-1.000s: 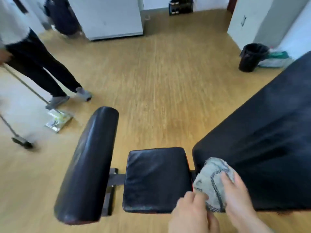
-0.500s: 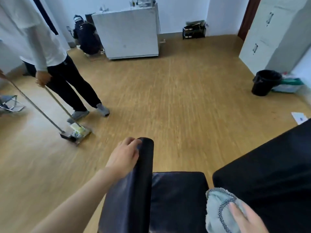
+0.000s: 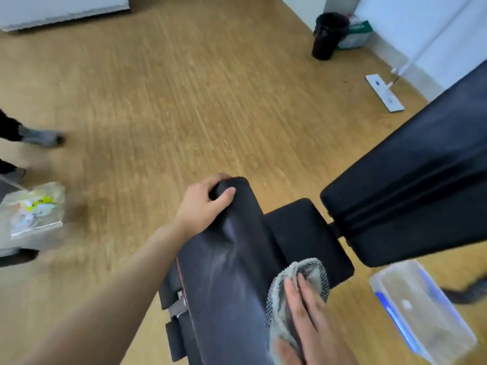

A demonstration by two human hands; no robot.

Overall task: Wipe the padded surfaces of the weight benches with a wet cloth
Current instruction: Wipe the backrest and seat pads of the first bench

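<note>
The left hand's (image 3: 203, 206) fingers (image 3: 220, 178) curl round the far end of a long black padded roller (image 3: 226, 272), thumb on top. The right hand's (image 3: 307, 320) fingers (image 3: 292, 293) lie straight and together, pressing a crumpled grey cloth (image 3: 311, 270) down where the roller meets a small square black seat pad (image 3: 303, 233). A large black backrest pad (image 3: 411, 196) rises to the right. A clear plastic tub (image 3: 421, 312), a black bin (image 3: 326, 35) and a white flat mop (image 3: 384, 93) stand on the wooden floor (image 3: 197, 101). The bare left forearm stretches forward from the lower left.
</note>
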